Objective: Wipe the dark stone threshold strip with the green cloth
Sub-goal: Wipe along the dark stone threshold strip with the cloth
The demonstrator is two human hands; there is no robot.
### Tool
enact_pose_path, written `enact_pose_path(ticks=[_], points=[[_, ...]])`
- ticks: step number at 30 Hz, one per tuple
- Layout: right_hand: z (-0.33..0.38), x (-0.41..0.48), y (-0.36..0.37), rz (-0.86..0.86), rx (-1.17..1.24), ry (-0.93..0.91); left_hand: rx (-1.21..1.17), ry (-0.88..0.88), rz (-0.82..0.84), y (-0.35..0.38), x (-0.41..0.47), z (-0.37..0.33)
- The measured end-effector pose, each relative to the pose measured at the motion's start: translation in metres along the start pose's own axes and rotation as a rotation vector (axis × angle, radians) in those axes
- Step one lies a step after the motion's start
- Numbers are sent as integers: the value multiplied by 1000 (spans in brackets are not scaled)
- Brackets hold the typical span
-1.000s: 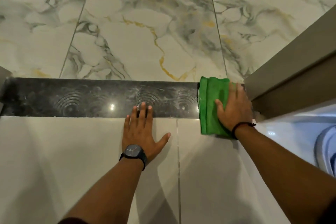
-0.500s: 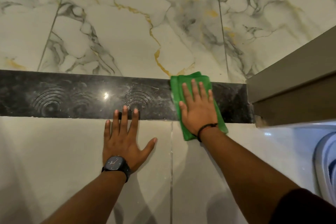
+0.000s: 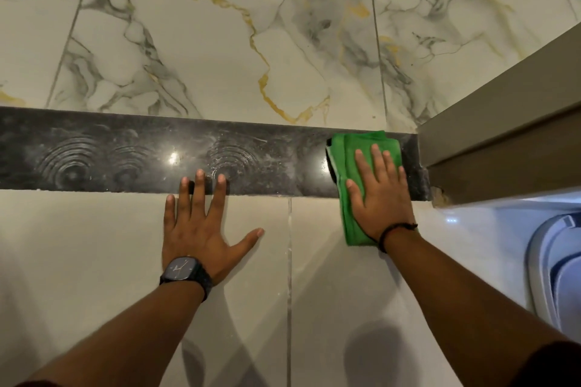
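Observation:
The dark stone threshold strip runs left to right across the floor, dusty with pale ring-shaped marks. A folded green cloth lies across its right end and reaches onto the plain tile below. My right hand presses flat on the cloth, fingers spread, a black cord on the wrist. My left hand rests flat and spread on the plain tile, its fingertips touching the strip's near edge; a dark watch is on that wrist.
A brown door frame meets the strip's right end, with a chipped spot at its base. Veined marble tiles lie beyond the strip, plain beige tiles on my side. A pale blue-white plastic object sits at the right edge.
My right hand slid the cloth left along the strip, then back right toward the door frame. My left hand stayed planted on the tile.

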State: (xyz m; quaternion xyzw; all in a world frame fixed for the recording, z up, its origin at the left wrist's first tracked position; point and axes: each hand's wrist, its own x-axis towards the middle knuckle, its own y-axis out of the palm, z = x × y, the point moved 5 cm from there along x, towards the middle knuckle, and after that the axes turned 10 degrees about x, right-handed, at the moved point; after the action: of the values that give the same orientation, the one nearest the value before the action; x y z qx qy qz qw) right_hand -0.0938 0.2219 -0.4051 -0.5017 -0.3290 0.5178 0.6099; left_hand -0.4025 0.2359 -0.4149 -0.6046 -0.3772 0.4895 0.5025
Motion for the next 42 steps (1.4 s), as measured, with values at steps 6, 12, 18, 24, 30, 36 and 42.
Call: enact_pose_path(ticks=[6,12,18,24,30,36,42], points=[[26,20,10,-31,-64,75,-27,8,-32,1,0,-1],[86,35,26,43,-78,-71,7,6,-22,0,-1,1],[127,10,41,123,-71,-331,37,-62,-12,2,-4,11],[100,-2,30,148,-30,-354,51,-98,29,3,-6,29],[76,8,23,48,20,-140,38,-234,49,7,-18,96],[106,24,35,-6,-62,-21,-2,-285,26,7,-17,107],[213,32,61,130,-37,-332,-6,-292,13,5,-17,108]])
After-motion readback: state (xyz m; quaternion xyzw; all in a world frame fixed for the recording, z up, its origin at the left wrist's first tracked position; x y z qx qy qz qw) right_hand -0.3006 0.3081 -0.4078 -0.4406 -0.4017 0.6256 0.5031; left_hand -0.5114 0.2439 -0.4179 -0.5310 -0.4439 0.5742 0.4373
